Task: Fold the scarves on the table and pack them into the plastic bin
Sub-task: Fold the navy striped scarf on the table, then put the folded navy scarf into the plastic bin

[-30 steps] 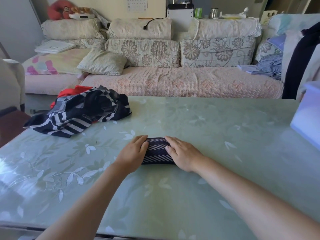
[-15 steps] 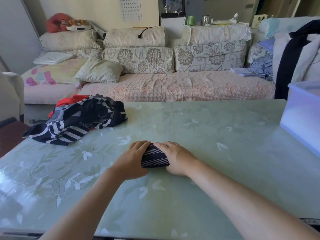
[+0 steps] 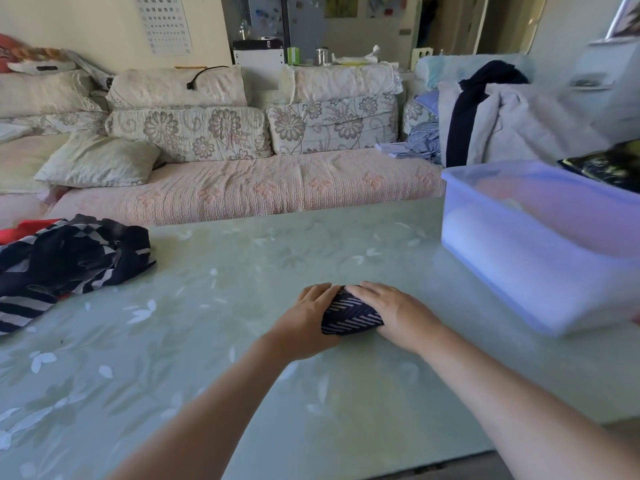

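Head view, left to right: a pile (image 3: 69,268) of unfolded scarves, dark blue with white stripes and checks, lies at the far left of the bench (image 3: 207,358) and runs out of frame. A bit of red cloth (image 3: 24,228) shows behind it at the bench's back edge. From the pile to my hands stretches a broad run of green bench top with a pale leaf print, wide room to move in.

My left hand (image 3: 308,320) sits near the middle of the bench, its fingers curled round the left end of the folded scarf (image 3: 349,317). The scarf is a small dark blue bundle with thin white stripes, and its lower edge meets the bench. My right hand (image 3: 398,317) grips the other end, fingers laid over the top. The fingertips of both hands nearly meet above the bundle, so both are drawn in narrow and holding it.

A short strip of bench top separates my right hand from the bin (image 3: 540,271). The bin is cloudy bluish plastic with its top open, and it stands on the right side of the bench, near my hand but apart. Its right part leaves the frame, and I cannot make out what is in it.

A sofa (image 3: 242,188) runs along beyond the bench's far edge. The near edge shows at lower right, beside my right forearm.
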The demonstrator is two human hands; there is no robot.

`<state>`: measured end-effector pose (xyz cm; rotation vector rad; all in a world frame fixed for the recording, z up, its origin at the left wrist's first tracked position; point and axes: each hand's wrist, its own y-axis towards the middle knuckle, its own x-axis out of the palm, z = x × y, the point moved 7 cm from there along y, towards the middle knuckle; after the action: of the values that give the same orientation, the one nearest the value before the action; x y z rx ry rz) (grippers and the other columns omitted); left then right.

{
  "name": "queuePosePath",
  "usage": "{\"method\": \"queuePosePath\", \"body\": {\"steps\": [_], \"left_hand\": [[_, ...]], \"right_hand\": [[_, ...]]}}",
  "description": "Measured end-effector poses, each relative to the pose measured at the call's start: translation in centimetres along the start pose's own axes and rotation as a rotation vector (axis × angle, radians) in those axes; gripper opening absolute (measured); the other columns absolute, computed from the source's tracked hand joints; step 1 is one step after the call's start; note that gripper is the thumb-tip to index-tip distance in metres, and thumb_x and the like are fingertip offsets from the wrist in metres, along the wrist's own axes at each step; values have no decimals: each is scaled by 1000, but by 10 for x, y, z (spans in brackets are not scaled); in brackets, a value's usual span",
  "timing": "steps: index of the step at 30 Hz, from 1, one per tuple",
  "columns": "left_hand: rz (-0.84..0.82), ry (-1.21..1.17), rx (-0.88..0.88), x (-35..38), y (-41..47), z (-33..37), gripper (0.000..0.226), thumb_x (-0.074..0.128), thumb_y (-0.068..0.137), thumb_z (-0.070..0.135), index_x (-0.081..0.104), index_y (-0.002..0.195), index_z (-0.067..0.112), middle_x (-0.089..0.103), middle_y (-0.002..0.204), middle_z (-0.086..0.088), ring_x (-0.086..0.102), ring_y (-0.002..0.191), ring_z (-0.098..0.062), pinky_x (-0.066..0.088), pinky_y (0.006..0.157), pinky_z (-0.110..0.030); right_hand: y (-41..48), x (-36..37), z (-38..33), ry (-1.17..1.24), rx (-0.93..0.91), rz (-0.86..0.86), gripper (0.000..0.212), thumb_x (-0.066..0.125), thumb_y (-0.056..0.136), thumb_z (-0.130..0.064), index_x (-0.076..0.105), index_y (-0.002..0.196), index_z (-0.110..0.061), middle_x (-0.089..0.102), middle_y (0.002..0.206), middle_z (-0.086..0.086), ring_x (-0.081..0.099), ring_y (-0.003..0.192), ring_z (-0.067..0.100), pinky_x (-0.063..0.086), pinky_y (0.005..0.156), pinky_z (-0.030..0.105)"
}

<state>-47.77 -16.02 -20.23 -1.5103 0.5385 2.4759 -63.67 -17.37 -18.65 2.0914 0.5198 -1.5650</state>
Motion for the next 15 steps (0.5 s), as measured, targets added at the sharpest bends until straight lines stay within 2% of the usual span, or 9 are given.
{"method": "queuePosePath", "body": {"steps": [4,7,10,13,15], "left_hand": [[-65,-26,59,35,47,51,92,75,76,30,26,152,17,33,151,-4,24,141,-21,29,114,-31],[-105,-29,91,56,74,83,92,75,78,30,23,153,17,29,152,-2,18,143,-19,27,116,-30],[-137,-14,127,74,95,107,92,75,78,31,23,153,17,27,154,-2,16,144,-19,28,116,-33],[-148,-17,186,84,109,126,91,75,78,36,26,152,17,29,154,0,17,144,-20,25,118,-34],[-143,-70,178,87,113,132,81,65,84,47,29,152,20,31,154,4,18,144,-17,21,119,-32]], "right_hand": [[-36,-18,60,-19,139,57,88,58,79,5,31,154,-33,36,154,-3,41,138,21,44,105,38],[-61,-28,93,-54,235,96,87,55,83,4,26,155,-35,31,158,-4,34,143,22,44,105,39],[-78,-36,117,-82,327,116,81,53,84,2,27,155,-29,31,159,2,27,146,27,33,114,37],[-83,-41,129,-140,356,75,81,61,81,-20,25,154,-22,16,164,8,11,152,26,16,122,35],[-82,-41,129,-140,323,48,88,62,79,-34,18,155,-20,4,166,7,2,154,23,8,123,33]]}}
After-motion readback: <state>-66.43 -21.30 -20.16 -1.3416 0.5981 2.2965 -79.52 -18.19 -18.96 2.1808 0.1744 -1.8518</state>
